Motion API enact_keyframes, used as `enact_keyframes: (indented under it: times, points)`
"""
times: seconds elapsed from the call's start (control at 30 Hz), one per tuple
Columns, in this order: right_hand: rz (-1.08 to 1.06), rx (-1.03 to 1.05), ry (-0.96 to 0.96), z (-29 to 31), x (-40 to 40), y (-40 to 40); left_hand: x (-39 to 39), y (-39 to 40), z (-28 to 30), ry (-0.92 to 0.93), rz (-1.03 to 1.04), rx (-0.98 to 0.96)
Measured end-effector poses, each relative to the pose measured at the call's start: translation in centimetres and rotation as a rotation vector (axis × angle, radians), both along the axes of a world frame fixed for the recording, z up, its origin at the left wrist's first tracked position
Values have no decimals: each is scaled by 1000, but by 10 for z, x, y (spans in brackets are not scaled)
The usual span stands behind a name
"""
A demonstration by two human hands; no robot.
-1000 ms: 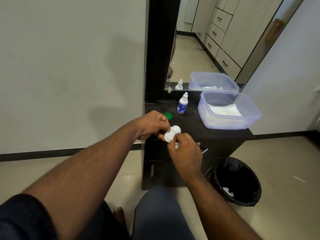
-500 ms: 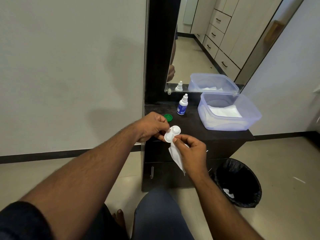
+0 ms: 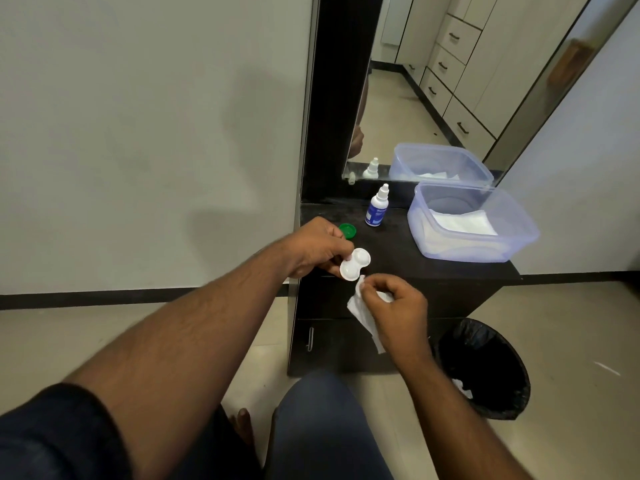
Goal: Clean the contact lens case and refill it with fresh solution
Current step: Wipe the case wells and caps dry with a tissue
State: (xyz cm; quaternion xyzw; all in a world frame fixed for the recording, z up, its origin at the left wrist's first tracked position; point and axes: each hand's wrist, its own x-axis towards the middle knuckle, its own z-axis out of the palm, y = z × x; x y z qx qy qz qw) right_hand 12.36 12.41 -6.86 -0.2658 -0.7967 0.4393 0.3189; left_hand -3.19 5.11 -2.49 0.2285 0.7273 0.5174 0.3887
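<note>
left hand (image 3: 313, 249) pinches the lens case (image 3: 355, 264) over the worktop's (image 3: 398, 258) front-left edge, wells up; right hand (image 3: 394, 306) grips a tissue (image 3: 362, 311) just beside it (not touching); twist a tissue corner into each well, case held level

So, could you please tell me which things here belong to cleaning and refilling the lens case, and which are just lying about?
Belongs to the job:
- lens case, held by the left hand
- tissue, pinched by the right hand
- solution bottle
- green cap
- tub of tissues
- bin

Just lying about:
- mirror
- cabinet handle
</note>
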Motion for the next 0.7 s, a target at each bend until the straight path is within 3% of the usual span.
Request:
enact_keyframes:
  times: [0.1, 0.27, 0.47, 0.7]
  points:
    - [7, -100, 108, 10, 0, 1, -2, 0, 0, -22, -2, -1]
    - [87, 107, -21, 20, -21, 1, -2, 0, 2, -48, -12, -7]
    - [-29, -56, -10, 15, -35, -1, -4, 1, 3, -58, -39, -23]
    - [147, 476, -272, 27, -31, -3, -5, 0, 3, -48, -55, -30]
